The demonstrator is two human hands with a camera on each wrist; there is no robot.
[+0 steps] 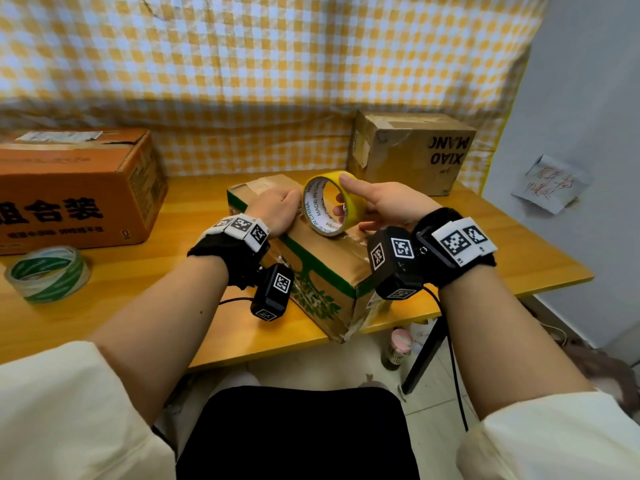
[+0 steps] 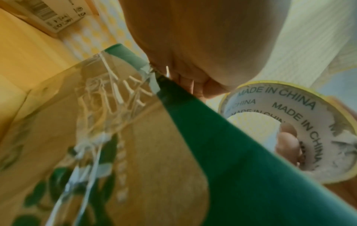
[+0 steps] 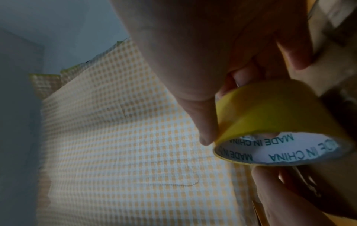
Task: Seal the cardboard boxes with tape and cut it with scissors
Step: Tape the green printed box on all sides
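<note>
1. Lap: black garment, cream sleeves (image 1: 62, 410) on both arms, at the bottom of the head view.
2. Wrists: black straps with white coded tags; a black camera block under each.
3. Counter (image 1: 138, 282): yellow wood, near edge just beyond the lap.
4. Green box (image 1: 322, 268): brown cardboard with green band and leaf print, set at an angle on the counter, near corner overhanging the edge. Clear tape wrinkled along its side, seen in the left wrist view.
5. Left hand (image 1: 278, 211): resting palm down on top of the green box, touching the left rim of the yellow roll. Fingers mostly hidden; grip on anything cannot be told.
6. Yellow roll (image 1: 330, 202): tape standing on edge on top of the green box, white core printed "MADE IN CHINA", opening turned toward the camera.
7. Right hand (image 1: 388, 202): grip closed on the yellow roll, fingers curled through the core, forefinger laid along the outer band, thumb below near the box top.
8. Green-striped roll (image 1: 48, 273): tape lying flat on the counter, far left, well apart from the hands.
9. Orange box (image 1: 74, 188): large, black characters on its front, white label on top, left rear of the counter.
10. Brown box (image 1: 412, 150): closed, lettering upside down, right rear, against the cloth.
11. Checked cloth (image 1: 242, 64): yellow and white, hung behind the counter.
12. Wall (image 1: 588, 98): pale, at right, with a handwritten paper note (image 1: 550, 183) stuck on.
13. Floor under the counter: pink-lidded cup (image 1: 398, 348), black counter leg beside it.
</note>
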